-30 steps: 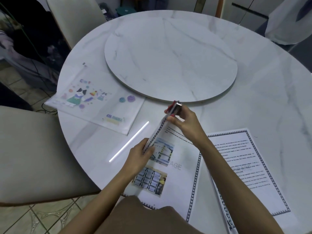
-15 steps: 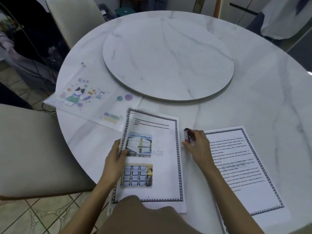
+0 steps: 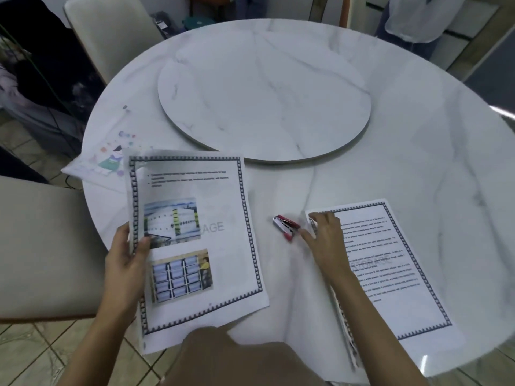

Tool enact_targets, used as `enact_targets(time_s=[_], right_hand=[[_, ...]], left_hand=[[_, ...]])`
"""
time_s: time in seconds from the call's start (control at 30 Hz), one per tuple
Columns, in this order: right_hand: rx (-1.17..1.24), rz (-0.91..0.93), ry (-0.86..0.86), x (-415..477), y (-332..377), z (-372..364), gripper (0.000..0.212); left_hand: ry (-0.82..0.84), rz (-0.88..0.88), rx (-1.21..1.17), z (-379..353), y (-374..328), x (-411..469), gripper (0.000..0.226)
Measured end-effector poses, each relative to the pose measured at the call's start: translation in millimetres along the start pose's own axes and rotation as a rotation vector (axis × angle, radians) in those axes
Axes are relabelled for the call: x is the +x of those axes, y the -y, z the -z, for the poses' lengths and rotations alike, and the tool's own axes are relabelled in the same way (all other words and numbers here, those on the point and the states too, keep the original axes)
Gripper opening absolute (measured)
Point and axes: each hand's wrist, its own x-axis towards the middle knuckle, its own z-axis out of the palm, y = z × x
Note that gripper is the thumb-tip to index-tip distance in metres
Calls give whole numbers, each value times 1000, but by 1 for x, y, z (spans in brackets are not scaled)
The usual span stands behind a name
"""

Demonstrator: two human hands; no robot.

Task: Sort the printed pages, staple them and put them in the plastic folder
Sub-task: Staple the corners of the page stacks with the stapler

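Observation:
My left hand (image 3: 126, 260) grips the left edge of a set of bordered printed pages (image 3: 220, 246) with two pictures, held over the near left of the table. The plastic folder (image 3: 97, 160), printed with a cartoon cat, lies beyond it, partly covered by the pages' top corner. A small red stapler (image 3: 285, 227) lies on the table between the two paper sets. My right hand (image 3: 326, 238) hovers just right of the stapler, fingers apart, holding nothing, over the top left corner of a second stack of text pages (image 3: 390, 271).
The round white marble table (image 3: 418, 151) carries a raised turntable (image 3: 264, 98) at its middle. Beige chairs stand at the left (image 3: 41, 246) and back left (image 3: 111, 32). Tiled floor shows below the table's near edge.
The right hand stapled the pages' corner, then set the stapler down and let go of it. The left hand laid the pages flat, then lifted and shifted them left over the folder.

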Motion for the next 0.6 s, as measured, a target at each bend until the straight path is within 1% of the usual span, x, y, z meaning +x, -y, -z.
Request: enact_targets(time_s=[0.13,0.27,0.37,0.43,0.5,0.6], right_hand=[[-41,-102,-29,-3,-42,34,43],[-95,-270,-51,-12,-91,71,56],[-174,-436,7,-19,-123,93,72],[-199,-514,63,-22,-138,100,79],[-180,-523,91,-23,-150,100,80],[-156,-505,71,-20,-162,99,81]], left_hand=[[48,-53,-5,-18,-19,-2,31],[88,-66,-48,-42,-29,-6,28],[103,-44,-120,-66,-37,-12,24],[119,-27,-149,-81,-41,-18,24],[136,-2,-152,-93,-42,-24,27],[156,16,-113,-109,-40,-33,27]])
